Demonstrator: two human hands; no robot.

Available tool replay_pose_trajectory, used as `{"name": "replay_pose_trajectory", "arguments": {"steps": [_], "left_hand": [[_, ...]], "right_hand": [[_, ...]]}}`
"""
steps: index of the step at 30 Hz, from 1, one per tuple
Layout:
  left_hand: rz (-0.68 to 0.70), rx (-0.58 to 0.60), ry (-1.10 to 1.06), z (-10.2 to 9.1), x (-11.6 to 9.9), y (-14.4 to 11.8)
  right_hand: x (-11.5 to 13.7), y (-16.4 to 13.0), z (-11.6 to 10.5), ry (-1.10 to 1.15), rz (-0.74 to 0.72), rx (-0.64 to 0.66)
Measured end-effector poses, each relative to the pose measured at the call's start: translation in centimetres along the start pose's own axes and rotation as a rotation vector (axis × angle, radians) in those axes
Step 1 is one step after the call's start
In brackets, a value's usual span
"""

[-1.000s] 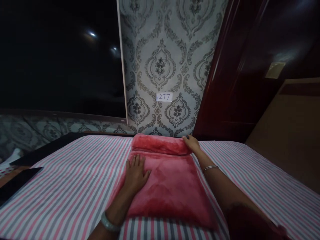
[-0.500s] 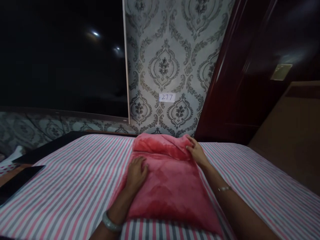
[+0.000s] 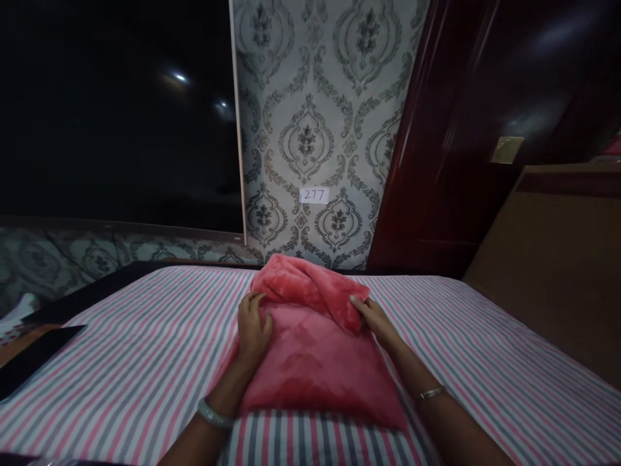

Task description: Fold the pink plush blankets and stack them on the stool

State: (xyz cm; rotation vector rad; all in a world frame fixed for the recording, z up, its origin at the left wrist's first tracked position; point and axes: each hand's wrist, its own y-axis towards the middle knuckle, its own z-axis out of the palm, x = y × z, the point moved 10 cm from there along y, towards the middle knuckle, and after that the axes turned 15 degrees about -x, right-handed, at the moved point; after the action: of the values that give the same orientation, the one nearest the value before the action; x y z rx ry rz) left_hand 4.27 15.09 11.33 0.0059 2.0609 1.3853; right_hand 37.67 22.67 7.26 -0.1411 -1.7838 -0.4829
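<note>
Blanket (image 3: 315, 349): plain pinkish red, plush. Sheet (image 3: 121, 362): pink, grey, white stripes. Wallpaper (image 3: 320, 129): pale grey, dark grey damask medallions. Label (image 3: 314, 195): white, dark handwritten "277". Screen (image 3: 116, 110): black, glossy. Door (image 3: 466, 129): dark red-brown, glossy. Left bangle (image 3: 215, 415): pale green. Right bangle (image 3: 433, 392): silver.

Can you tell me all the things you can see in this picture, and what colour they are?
Fluffy red blanket: one, folded, on the bed's middle.
Pink, grey and white striped bedsheet: one, covering the bed.
White paper label reading 277: one, on the patterned grey wallpaper.
Dark red wooden door: one, right of the wallpaper.
Big black screen: one, upper left.
Left hand: pale bangle, holding the blanket's rolled edge.
Right hand: thin bracelet, gripping that edge.
</note>
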Motion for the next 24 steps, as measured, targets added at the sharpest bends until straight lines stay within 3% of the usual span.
{"name": "replay_pose_trajectory", "arguments": {"steps": [4, 7, 9, 12, 17, 20, 24], "left_hand": [[-0.008, 0.012, -0.047, 0.3, 0.2, 0.1], [-0.078, -0.028, -0.114, -0.3, 0.4, 0.6], [-0.244, -0.076, -0.194, -1.2, 1.6, 1.0], [-0.670, -0.095, -0.436, -1.9, 4.5, 0.0], [-1.367, 0.049, -0.848, -1.4, 6.0, -4.5], [-1.520, 0.081, -0.908, -2.3, 5.8, -5.5], [-1.477, 0.209, -0.857, -2.9, 5.2, -5.2]], "right_hand": [[1.4, 0.6, 0.0, -0.165, -0.097, -0.109], [1.9, -1.4, -0.3, -0.125, -0.129, -0.074], [2.1, -3.8, -0.7, -0.034, -0.149, 0.025], [1.1, -7.7, -1.9, 0.072, -0.111, 0.214], [-1.6, -10.9, -4.6, 0.113, -0.044, 0.318], [-2.0, -11.4, -4.6, 0.183, 0.023, 0.360], [-1.7, -10.8, -4.2, 0.162, 0.083, 0.299]]}}
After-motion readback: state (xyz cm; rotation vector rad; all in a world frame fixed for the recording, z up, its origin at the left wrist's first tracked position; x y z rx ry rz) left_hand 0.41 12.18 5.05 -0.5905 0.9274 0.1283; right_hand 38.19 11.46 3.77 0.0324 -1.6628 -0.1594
